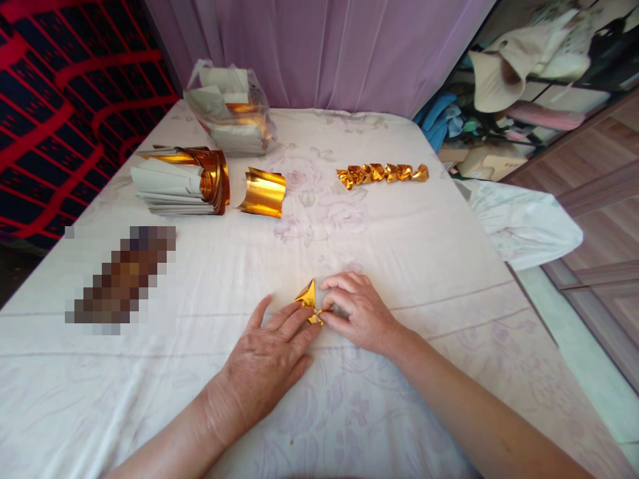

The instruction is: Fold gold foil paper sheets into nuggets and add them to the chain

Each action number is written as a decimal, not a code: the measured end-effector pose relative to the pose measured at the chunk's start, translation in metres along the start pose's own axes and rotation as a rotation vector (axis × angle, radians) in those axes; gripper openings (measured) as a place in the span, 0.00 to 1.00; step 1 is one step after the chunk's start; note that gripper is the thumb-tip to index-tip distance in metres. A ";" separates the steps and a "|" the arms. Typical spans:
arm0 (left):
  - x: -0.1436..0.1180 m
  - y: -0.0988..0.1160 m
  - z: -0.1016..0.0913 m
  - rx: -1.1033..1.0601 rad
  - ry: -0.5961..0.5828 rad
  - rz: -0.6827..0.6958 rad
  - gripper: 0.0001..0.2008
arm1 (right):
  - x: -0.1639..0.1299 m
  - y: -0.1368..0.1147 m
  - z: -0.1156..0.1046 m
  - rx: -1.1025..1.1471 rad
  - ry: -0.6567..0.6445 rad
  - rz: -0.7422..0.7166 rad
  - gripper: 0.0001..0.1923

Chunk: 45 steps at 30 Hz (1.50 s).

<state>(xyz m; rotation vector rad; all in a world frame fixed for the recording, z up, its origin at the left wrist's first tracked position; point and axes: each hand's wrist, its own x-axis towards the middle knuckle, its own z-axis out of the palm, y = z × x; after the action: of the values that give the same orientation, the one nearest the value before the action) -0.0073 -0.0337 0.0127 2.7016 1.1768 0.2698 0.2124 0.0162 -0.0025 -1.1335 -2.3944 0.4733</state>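
Gold foil piece [307,294] on tablecloth [210,266], seemingly part-folded. Left hand [267,351] presses on it, fingers loosely spread; right hand [363,311] pinches its right edge. Beyond piece, rightward: row of folded foils [377,173], apparently done; leftward: loose sheet [264,193], stack [172,189], unfolded.

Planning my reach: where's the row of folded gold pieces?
Head view: the gold row lies right of centre on the table, beyond the right hand.
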 end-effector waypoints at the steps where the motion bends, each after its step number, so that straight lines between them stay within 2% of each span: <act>1: 0.001 0.002 0.000 0.021 0.021 -0.004 0.16 | 0.000 0.000 0.000 0.004 0.002 -0.001 0.06; 6: 0.002 0.007 0.000 0.069 0.089 -0.003 0.15 | 0.001 0.002 -0.002 0.044 -0.009 0.000 0.06; 14: 0.004 0.007 0.000 0.085 0.109 0.001 0.14 | 0.003 0.011 -0.010 0.132 -0.020 -0.045 0.05; 20: 0.005 0.012 0.004 0.133 0.099 -0.015 0.17 | 0.002 0.013 -0.005 0.105 0.008 -0.067 0.05; 24: 0.005 0.008 0.006 0.123 0.092 -0.002 0.17 | 0.001 0.015 -0.001 0.099 0.028 -0.076 0.05; 29: 0.007 -0.005 0.006 0.110 0.082 0.041 0.14 | 0.002 0.013 -0.001 0.089 0.052 -0.088 0.16; 33: 0.010 -0.012 0.000 0.116 0.101 0.062 0.08 | 0.000 0.012 -0.004 0.045 0.085 -0.083 0.18; 38: 0.010 -0.011 -0.007 0.110 0.172 0.040 0.02 | -0.002 0.013 -0.004 -0.003 0.080 -0.066 0.22; 45: 0.004 -0.003 -0.010 0.144 0.156 -0.052 0.06 | -0.003 0.014 -0.002 0.028 0.096 -0.053 0.23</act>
<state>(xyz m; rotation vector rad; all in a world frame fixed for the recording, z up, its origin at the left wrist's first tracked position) -0.0090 -0.0277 0.0222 2.8111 1.3556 0.4101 0.2240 0.0229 -0.0084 -1.0535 -2.3212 0.4241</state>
